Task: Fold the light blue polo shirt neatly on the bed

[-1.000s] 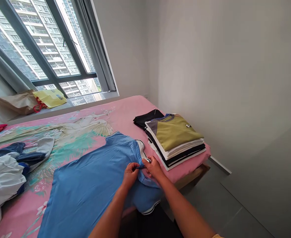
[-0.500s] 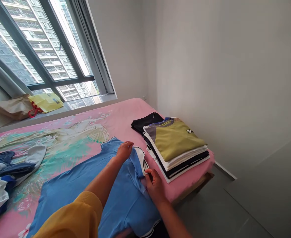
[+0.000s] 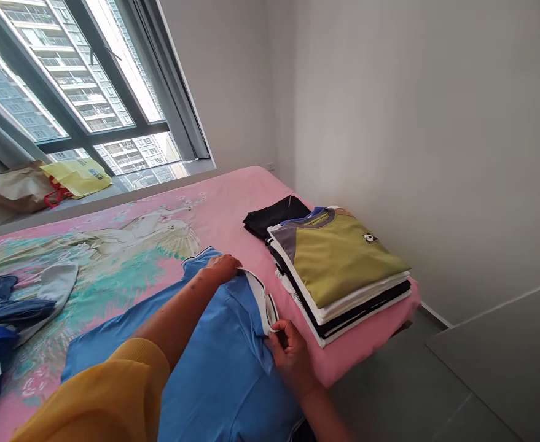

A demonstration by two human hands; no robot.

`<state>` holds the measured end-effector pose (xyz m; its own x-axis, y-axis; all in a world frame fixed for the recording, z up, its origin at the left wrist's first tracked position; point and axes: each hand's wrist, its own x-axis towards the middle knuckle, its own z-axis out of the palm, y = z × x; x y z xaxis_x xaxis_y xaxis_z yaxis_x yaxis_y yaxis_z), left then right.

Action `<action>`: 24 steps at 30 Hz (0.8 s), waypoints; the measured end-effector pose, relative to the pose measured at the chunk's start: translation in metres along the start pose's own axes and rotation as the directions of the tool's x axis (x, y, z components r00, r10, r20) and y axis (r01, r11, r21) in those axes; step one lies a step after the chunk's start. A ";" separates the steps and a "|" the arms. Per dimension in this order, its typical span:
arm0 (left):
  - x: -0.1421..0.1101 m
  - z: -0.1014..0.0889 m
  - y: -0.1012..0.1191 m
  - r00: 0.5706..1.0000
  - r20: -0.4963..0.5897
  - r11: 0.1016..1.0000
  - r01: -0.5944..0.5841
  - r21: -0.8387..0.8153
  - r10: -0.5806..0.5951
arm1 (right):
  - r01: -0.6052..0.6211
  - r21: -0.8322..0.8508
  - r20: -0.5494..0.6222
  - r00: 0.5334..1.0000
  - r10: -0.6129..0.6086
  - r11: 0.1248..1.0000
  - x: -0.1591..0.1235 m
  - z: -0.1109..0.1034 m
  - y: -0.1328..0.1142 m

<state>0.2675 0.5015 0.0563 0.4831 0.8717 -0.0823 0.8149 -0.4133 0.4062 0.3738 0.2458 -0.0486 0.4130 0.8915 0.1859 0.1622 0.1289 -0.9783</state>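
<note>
A blue shirt [image 3: 205, 362] with a white, dark-edged collar [image 3: 261, 301] lies spread over the near side of the bed. My left hand [image 3: 223, 268] is closed on the shirt at the far end of the collar, its fingertips partly hidden. At the collar's near end, my right hand [image 3: 292, 353] pinches the edge between thumb and fingers. To the right of both hands stands a stack of folded clothes with an olive shirt [image 3: 343, 255] on top, a small panda patch on its front.
Folded black clothing [image 3: 272, 215] lies behind the stack. Crumpled dark and white clothes [image 3: 16, 313] lie at the left on the pink floral bedsheet [image 3: 233, 202]. A yellow bag [image 3: 83, 175] and a brown paper bag [image 3: 16, 187] rest on the windowsill. Grey floor borders the bed at right.
My left hand has lowered and flattened slightly at the collar. My right hand keeps its pinch. The view has shifted a little, making the stack appear nearer and further right.
</note>
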 end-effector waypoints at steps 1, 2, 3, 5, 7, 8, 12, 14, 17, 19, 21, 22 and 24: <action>0.001 -0.004 0.002 0.999 -0.036 1.000 -0.003 -0.019 0.002 | -0.041 0.048 -0.009 0.999 0.041 0.998 0.001 0.001 0.000; 0.002 -0.005 0.005 0.998 -0.070 0.999 -0.006 -0.044 0.003 | -0.068 0.098 -0.020 0.997 0.070 0.993 0.004 0.002 -0.001; 0.003 -0.005 0.008 0.995 -0.101 0.997 -0.009 -0.074 0.002 | -0.085 0.142 -0.041 0.995 0.092 0.986 0.007 0.002 -0.002; 0.006 0.005 0.015 0.989 -0.147 0.989 -0.011 -0.147 -0.011 | -0.107 0.181 -0.113 0.985 0.129 0.978 0.016 0.000 -0.004; 0.009 0.023 0.021 0.986 -0.166 0.973 -0.012 -0.229 -0.027 | -0.127 0.161 -0.205 0.966 0.159 0.979 0.024 -0.005 -0.005; 0.009 0.034 0.024 0.985 -0.171 0.962 -0.017 -0.271 -0.031 | -0.140 0.142 -0.236 0.957 0.171 0.980 0.026 -0.007 -0.005; 0.001 0.070 0.032 0.981 -0.196 0.910 -0.077 -0.407 -0.005 | -0.164 0.088 -0.262 0.948 0.181 0.983 0.023 -0.015 -0.004; -0.016 0.078 0.036 0.972 -0.233 0.893 -0.114 -0.435 0.010 | -0.156 0.031 -0.261 0.952 0.159 0.987 0.020 -0.018 -0.004; -0.068 0.080 0.040 0.950 -0.309 0.896 -0.164 -0.412 0.032 | -0.147 -0.068 -0.222 0.967 0.129 0.987 0.020 -0.020 -0.007; -0.120 0.082 0.035 0.930 -0.351 0.926 -0.223 -0.306 0.108 | -0.131 -0.097 -0.199 0.974 0.110 0.987 0.020 -0.022 -0.010; -0.182 0.085 0.016 0.921 -0.346 0.958 -0.243 -0.154 0.178 | -0.101 -0.098 -0.187 0.979 0.082 0.990 0.015 -0.026 -0.012; -0.215 0.088 0.000 0.927 -0.342 0.975 -0.199 -0.095 0.156 | -0.091 -0.102 -0.174 0.982 0.073 0.991 0.011 -0.029 -0.014; -0.282 0.091 -0.042 0.921 -0.389 1.000 -0.031 -0.002 0.028 | -0.104 -0.161 -0.118 0.989 0.085 0.982 -0.003 -0.036 -0.016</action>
<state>0.1260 0.2488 -0.0203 0.3435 0.8933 0.2898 0.7988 -0.4401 0.4101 0.4020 0.2256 -0.0307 0.5278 0.8420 0.1113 0.2603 -0.0356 -0.9649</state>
